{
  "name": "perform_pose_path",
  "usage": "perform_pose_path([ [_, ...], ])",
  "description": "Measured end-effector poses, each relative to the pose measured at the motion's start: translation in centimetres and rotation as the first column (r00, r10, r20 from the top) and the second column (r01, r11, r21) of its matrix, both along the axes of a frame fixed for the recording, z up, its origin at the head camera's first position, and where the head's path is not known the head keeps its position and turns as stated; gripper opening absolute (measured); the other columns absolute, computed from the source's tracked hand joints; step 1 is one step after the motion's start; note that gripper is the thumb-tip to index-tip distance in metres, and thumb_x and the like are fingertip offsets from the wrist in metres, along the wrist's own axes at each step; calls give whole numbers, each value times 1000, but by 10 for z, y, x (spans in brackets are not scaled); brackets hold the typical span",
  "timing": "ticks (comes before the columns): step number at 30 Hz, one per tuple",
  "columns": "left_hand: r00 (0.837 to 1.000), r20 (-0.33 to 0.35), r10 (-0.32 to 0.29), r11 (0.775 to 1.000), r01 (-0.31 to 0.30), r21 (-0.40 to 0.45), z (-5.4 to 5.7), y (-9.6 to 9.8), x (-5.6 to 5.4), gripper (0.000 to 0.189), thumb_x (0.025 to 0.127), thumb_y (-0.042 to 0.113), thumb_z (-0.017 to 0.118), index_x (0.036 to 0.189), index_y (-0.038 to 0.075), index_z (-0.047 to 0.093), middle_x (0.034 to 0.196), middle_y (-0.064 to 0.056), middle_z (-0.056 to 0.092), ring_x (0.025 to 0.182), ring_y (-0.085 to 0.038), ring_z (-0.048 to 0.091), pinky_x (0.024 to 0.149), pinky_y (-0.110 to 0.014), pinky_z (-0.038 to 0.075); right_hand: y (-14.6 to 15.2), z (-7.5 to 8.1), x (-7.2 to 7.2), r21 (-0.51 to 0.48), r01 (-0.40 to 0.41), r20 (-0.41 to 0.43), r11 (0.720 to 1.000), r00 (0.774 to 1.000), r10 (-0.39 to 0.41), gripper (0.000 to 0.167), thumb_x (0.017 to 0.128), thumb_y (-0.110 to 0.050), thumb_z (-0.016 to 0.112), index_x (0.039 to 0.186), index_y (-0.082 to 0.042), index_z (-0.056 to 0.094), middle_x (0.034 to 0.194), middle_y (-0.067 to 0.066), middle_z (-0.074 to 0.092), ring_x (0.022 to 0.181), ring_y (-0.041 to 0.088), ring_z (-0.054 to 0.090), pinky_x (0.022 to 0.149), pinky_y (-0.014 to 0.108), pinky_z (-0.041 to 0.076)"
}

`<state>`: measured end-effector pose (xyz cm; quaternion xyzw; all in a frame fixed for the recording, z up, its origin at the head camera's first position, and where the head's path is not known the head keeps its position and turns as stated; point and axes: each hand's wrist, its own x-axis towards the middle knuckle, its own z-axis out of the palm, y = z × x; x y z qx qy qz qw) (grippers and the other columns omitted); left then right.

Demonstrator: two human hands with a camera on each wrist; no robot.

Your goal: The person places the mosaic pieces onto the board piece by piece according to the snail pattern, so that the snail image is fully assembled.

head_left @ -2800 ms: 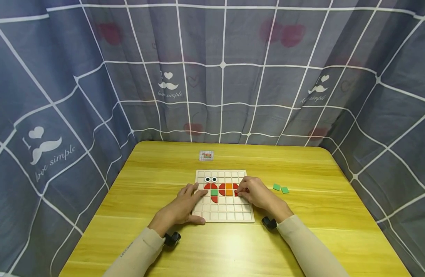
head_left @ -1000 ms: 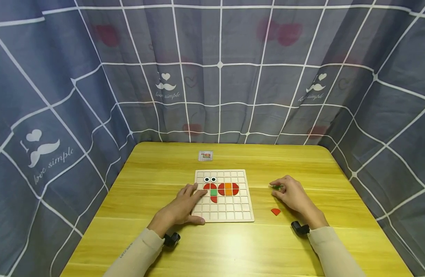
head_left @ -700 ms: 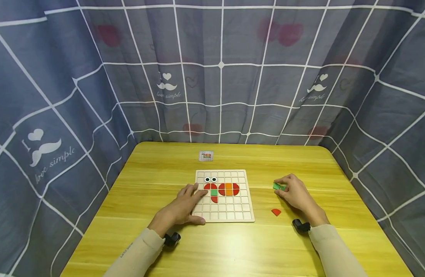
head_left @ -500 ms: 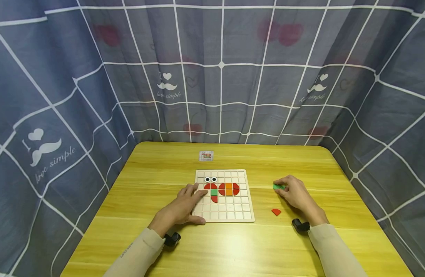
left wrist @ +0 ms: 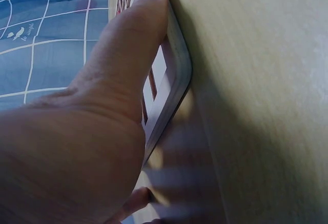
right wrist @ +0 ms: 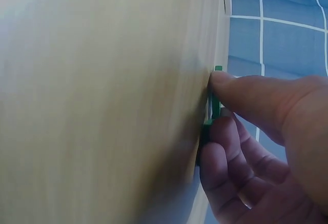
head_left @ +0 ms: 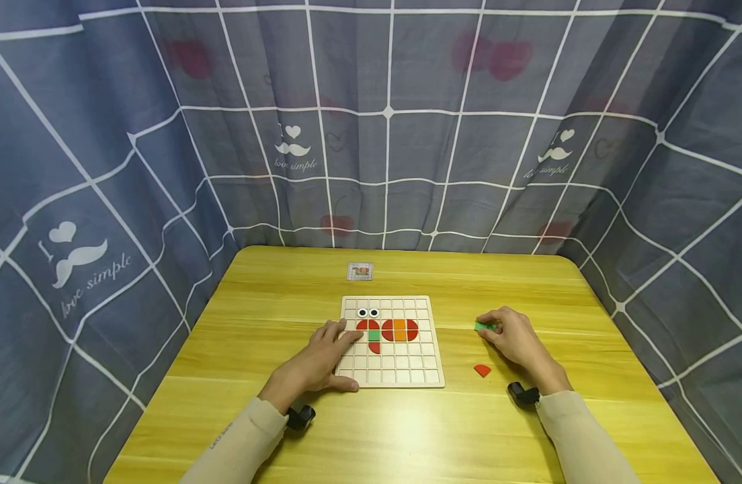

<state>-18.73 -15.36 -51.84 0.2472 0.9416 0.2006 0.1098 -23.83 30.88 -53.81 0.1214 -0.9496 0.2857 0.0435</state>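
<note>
My left hand (head_left: 319,356) rests on the left part of a pale wooden grid board (head_left: 401,376), its fingers spread and its thumb over the front edge. On the board sit two eye discs (head_left: 367,313), red quarter-circle pieces (head_left: 411,330), orange squares (head_left: 399,330) and a green square (head_left: 374,335). To the right of the board, my right hand (head_left: 510,336) pinches a green square tile (head_left: 482,327) low over the table. A second green tile (right wrist: 204,139) shows by its curled fingers in the right wrist view.
A loose red quarter-circle piece (head_left: 482,370) lies on the yellow wood-grain table (head_left: 407,444) between the board and my right forearm. Behind the board lies a small picture card (head_left: 360,271). A grey-blue checked curtain (head_left: 359,148) surrounds the table's back and sides.
My right hand has left the board's right side and moved right to the green tiles, now pinching one. A red quarter-circle has appeared on the table. My left hand has stayed put.
</note>
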Motion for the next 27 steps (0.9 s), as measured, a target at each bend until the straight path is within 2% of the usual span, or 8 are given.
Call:
perform_pose_path([
  [7,1000,0,-3,1000,3,8,1,0,1,106,91,53,99,175,14,48,184,-32,32,163,-60,39,131,-73,44,-9,3,0,-15,-3,-34,1000,999,3,25,102,-13,92,124,-3,88,111,16,80,83,14,63,75,29,52],
  [11,1000,0,3,1000,-3,7,1,1,0,107,91,53,99,175,12,48,184,-32,33,162,-58,40,131,-72,45,-19,6,2,-32,-23,-39,999,999,22,24,102,-12,92,124,-3,88,113,16,81,84,13,68,76,29,56],
  [16,1000,-1,7,1000,-7,-1,0,-1,1,107,91,54,99,175,12,48,185,-31,33,162,-57,39,132,-70,45,-33,10,4,-62,-65,-22,996,998,63,22,102,-9,90,123,-3,88,111,13,80,88,13,74,76,25,59],
  [20,1000,-3,2,1000,-2,6,0,-2,2,109,91,55,99,175,10,46,186,-32,31,164,-58,38,133,-71,44,-46,11,5,-79,-105,-39,991,994,103,19,101,-7,91,119,-3,88,109,12,80,89,14,78,76,22,60],
  [27,1000,3,5,1000,-5,8,-1,-4,1,114,93,55,98,176,2,41,187,-32,29,170,-60,33,136,-73,39,-72,13,8,-78,-183,-37,980,983,181,15,102,-6,90,116,-6,88,110,9,80,90,12,77,77,22,62],
])
